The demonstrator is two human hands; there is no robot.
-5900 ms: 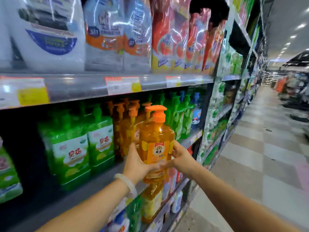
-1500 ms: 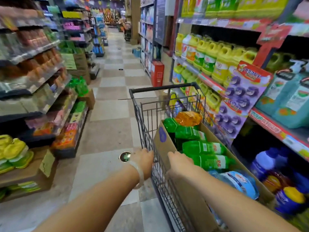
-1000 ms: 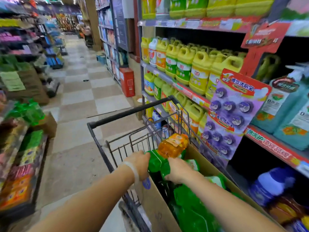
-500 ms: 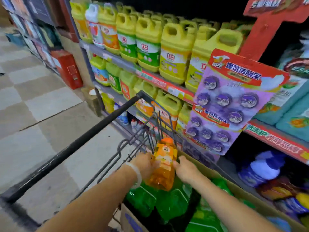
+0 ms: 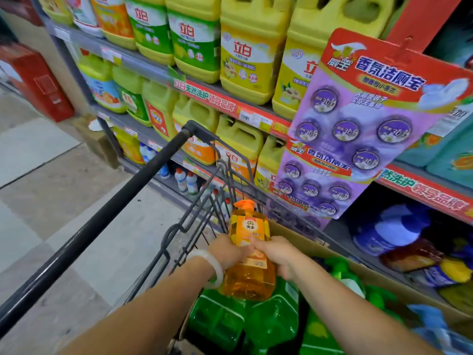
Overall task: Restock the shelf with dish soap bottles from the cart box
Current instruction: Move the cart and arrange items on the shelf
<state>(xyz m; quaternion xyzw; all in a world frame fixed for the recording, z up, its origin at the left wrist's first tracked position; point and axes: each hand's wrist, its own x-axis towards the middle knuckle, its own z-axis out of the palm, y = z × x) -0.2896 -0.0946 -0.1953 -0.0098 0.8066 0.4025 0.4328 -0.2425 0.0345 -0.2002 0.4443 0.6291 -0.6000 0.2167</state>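
Both hands now hold the orange bottle [image 5: 249,254] clear above the box [image 5: 302,239], whereas half a second earlier it is only just rising from among the green bottles [image 5: 271,326]. The left hand [image 5: 227,252] wraps the bottle's left side at label height, and the right hand [image 5: 277,254] curls round its right side, with the fingers closed on the body. The bottle stands nearly upright, its pump top leaning toward the cart's [image 5: 122,201] far end, and its base hangs just above the green bottles still lying in the box. The view swings from the aisle, seen one and a half seconds ago, to the cart and the yellow jugs [image 5: 245,55] on the shelving beside it. The pick-up step therefore appears complete. What remains, by judgement, is the carry to the dish soap shelf, which is not in view here, and the placement there.
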